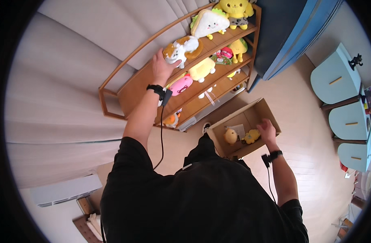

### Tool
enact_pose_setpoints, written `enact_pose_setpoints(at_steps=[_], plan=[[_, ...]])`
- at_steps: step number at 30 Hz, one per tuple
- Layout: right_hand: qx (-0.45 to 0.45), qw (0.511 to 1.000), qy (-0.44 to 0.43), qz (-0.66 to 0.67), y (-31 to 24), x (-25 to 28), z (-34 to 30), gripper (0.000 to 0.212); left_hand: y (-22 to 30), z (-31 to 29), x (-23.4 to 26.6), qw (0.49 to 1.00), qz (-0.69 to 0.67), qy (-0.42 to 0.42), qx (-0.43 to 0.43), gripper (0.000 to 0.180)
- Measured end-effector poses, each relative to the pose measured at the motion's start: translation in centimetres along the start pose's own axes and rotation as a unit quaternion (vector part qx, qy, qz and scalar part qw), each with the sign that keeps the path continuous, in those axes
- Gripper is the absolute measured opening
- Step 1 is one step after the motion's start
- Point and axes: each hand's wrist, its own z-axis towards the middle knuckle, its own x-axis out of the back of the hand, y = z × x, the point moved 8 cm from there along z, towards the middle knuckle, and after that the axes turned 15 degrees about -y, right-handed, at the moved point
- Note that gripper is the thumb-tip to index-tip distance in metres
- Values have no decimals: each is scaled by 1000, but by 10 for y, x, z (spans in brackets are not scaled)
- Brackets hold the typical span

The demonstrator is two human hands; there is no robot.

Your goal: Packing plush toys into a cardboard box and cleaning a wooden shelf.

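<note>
My left hand [163,68] reaches up to the top shelf and grips a brown-and-white plush animal [180,49], its thumb against the white fur. Over the right end of an open cardboard box [232,119], my right hand [267,131] hangs with loosely bent fingers, and nothing shows in them. Close to those fingertips, inside the box, lies a yellow flower-shaped plush [251,136]. A round tan plush [230,136] sits to its left, with a pale paper sheet [237,129] behind.
The tiered wooden shelf [131,90] also carries a sandwich plush [210,23], a yellow plush character [236,12], a pink plush [180,85] and several others. A grey curtain [68,85] hangs at left. Light-blue cabinets [335,77] stand at right. Black cables run from both wrists.
</note>
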Motion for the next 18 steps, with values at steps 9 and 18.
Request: enact_pose_setpoints(at_steps=[9, 18], plan=[[347, 899, 197, -180, -361, 59, 192, 63, -14, 25, -37, 989, -130, -73, -24, 66], [29, 922, -264, -281, -527, 34, 341, 110, 3, -181, -183, 861, -267, -412, -132, 62]])
